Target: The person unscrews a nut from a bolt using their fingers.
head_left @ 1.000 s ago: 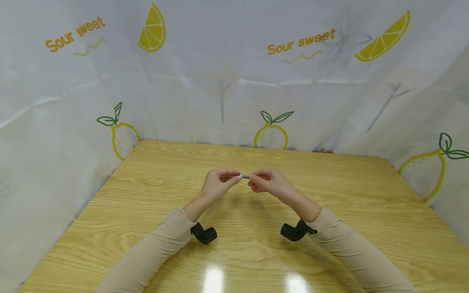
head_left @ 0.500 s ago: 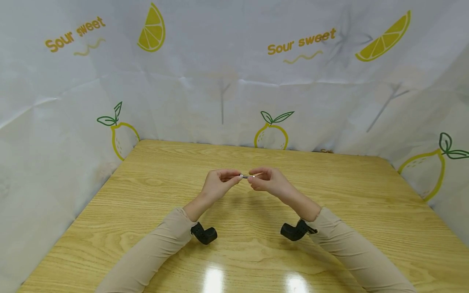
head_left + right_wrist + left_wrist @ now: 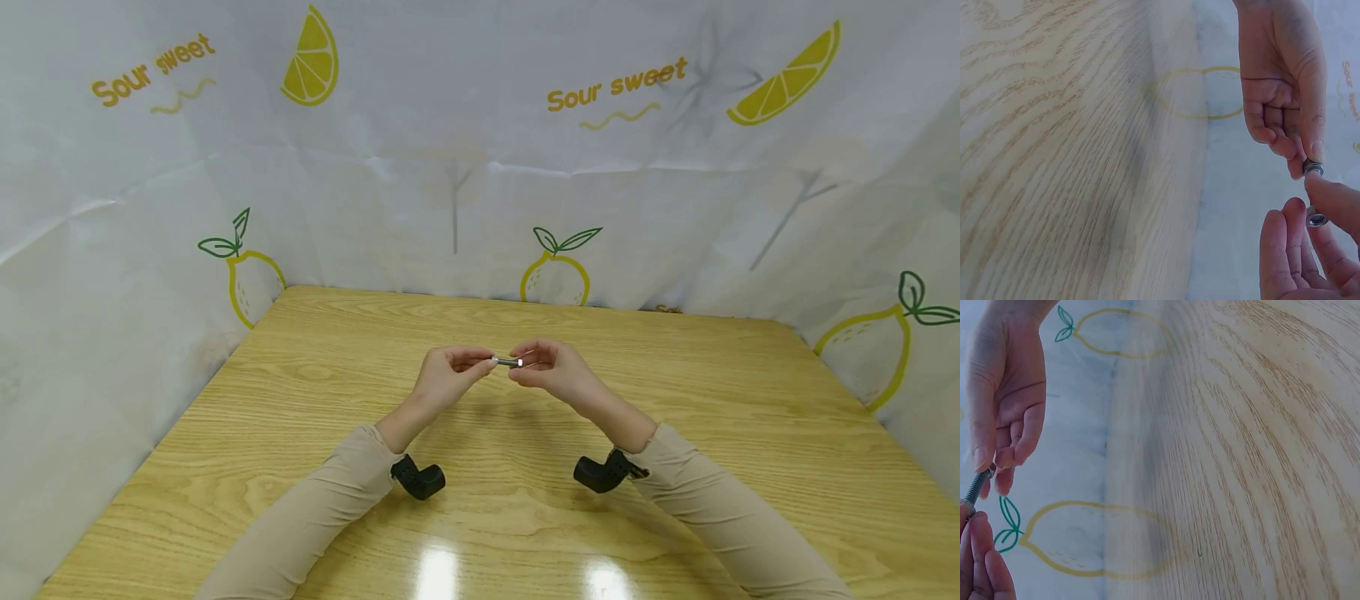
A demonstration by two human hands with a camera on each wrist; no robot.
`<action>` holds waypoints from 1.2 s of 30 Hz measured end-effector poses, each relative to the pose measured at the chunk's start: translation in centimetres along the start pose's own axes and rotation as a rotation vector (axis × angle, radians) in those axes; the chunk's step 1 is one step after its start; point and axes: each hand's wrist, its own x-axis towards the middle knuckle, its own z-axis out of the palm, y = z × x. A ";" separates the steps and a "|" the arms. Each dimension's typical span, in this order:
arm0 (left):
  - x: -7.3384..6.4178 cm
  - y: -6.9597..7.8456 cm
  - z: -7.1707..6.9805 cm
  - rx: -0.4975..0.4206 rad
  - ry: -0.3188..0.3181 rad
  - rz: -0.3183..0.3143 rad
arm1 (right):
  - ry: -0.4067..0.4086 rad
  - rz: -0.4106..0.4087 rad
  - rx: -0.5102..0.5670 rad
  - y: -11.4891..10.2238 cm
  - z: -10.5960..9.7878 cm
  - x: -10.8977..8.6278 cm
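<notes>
A small metal bolt (image 3: pixel 507 362) is held level above the wooden table (image 3: pixel 315 392) between both hands. My left hand (image 3: pixel 486 365) pinches its left end with thumb and fingers. My right hand (image 3: pixel 522 367) pinches the right end, where a shiny metal piece shows. In the left wrist view the threaded bolt (image 3: pixel 976 486) runs between the left hand (image 3: pixel 988 467) above and the right hand's fingers (image 3: pixel 979 550) below. In the right wrist view the right hand (image 3: pixel 1305 161) pinches one metal end (image 3: pixel 1313 168). A left finger covers the middle, and another metal end (image 3: pixel 1317 219) shows below it.
White cloth walls printed with lemons (image 3: pixel 555 275) close in the table on the left, back and right. Black wrist camera mounts (image 3: pixel 417 480) (image 3: pixel 600 472) hang under both beige sleeves. Bare wood lies all around the hands.
The right hand's fingers have shifted a little on the bolt's right end, and more bright metal shows there now. The left hand and both arms have stayed where they were.
</notes>
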 end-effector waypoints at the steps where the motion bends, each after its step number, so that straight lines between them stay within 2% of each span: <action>1: 0.0 0.1 0.0 0.000 0.003 -0.002 | -0.008 0.001 -0.004 0.0 0.0 0.0; 8: 0.0 0.1 -0.1 -0.001 0.000 -0.015 | -0.020 0.035 -0.032 -0.1 -0.1 -0.1; 15: 0.1 0.0 -0.1 -0.006 -0.009 -0.019 | 0.002 -0.019 -0.006 0.0 -0.1 -0.1; 26: 0.0 0.0 -0.1 -0.009 0.008 -0.022 | -0.035 0.012 -0.028 0.1 -0.2 0.1; 28: -0.2 0.3 -0.1 -0.002 0.011 -0.020 | -0.035 0.014 -0.032 0.1 -0.2 0.1; 36: 0.0 -0.1 -0.1 -0.009 0.007 -0.013 | 0.003 -0.031 -0.001 0.1 0.0 -0.1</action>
